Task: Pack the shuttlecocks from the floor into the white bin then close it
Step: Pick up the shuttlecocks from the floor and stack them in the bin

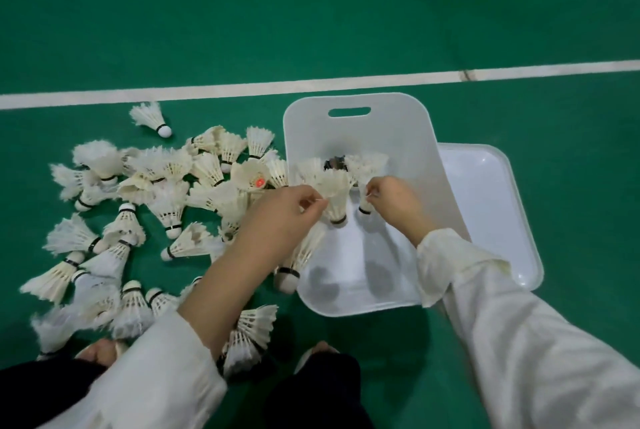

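Sleeves (519, 324) nearest | left hand (291, 207) pinches shuttlecock (336, 196) by its feathers, right hand (394, 202) pinches second shuttlecock (367, 169), both cork-down over bin (346, 305) | lid (485, 193) just right of bin, pile (156, 186) on floor at left | risk: feather pinch may slip or bend vanes; forearm could nudge bin

Head view, steeply down, close

No text, brand, number or sign can be read anywhere; only a small red-orange mark (259, 182) is seen inside one shuttlecock (242, 170) in the floor pile, too blurred to be made out.
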{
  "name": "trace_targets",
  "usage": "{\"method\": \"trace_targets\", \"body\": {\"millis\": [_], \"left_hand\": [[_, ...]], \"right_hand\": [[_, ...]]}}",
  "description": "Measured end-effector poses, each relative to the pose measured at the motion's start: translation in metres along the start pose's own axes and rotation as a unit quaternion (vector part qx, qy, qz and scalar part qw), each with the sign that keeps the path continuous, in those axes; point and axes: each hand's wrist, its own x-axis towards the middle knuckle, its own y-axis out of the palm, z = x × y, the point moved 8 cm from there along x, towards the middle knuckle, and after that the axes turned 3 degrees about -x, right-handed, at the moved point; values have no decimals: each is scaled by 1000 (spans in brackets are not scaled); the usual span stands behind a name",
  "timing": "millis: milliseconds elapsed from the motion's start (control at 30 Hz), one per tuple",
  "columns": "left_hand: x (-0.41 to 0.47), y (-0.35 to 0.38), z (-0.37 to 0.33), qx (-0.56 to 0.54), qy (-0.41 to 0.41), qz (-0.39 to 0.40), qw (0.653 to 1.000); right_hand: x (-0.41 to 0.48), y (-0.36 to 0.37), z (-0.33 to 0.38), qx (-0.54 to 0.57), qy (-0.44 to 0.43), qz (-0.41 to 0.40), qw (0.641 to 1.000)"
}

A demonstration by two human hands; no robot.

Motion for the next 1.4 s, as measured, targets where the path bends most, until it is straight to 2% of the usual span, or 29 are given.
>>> {"method": "trace_targets", "body": {"millis": [267, 400, 500, 567, 633, 667, 733, 867, 1033, 1133, 1267, 1400], "left_hand": [[3, 3, 1, 13, -15, 2, 1000], [3, 4, 2, 9, -18, 5, 1000], [2, 3, 0, 3, -14, 5, 1000], [0, 2, -4, 1, -6, 3, 1000], [-2, 1, -10, 4, 5, 0, 1000], [-2, 1, -13, 9, 10, -1, 1000], [-3, 2, -20, 27, 18, 1, 999], [-9, 6, -34, 54, 52, 15, 997], [-20, -29, -36, -89, 34, -42, 995], [-20, -34, -41, -103, 38, -57, 992], [-12, -4, -52, -65, 75, -22, 995], [-3, 19, -43, 13, 117, -26, 993]], "right_hand": [[16, 27, 10, -3, -39, 22, 999], [14, 22, 5, 1, -15, 46, 999], [-6, -20, 12, 9, -15, -19, 1000], [-35, -57, 27, 92, -60, -51, 993], [-68, -75, 46, 188, -110, 24, 976], [-82, -76, 54, 191, -125, 69, 971], [-92, -70, 57, 132, -138, 101, 976], [-89, -73, 45, 98, -115, 25, 988], [-81, -100, -7, 47, 26, -81, 995], [-61, -98, -13, 29, 46, -103, 993], [-21, -73, -10, -24, 38, -103, 994], [7, -49, -5, -145, 19, -81, 986]]}}
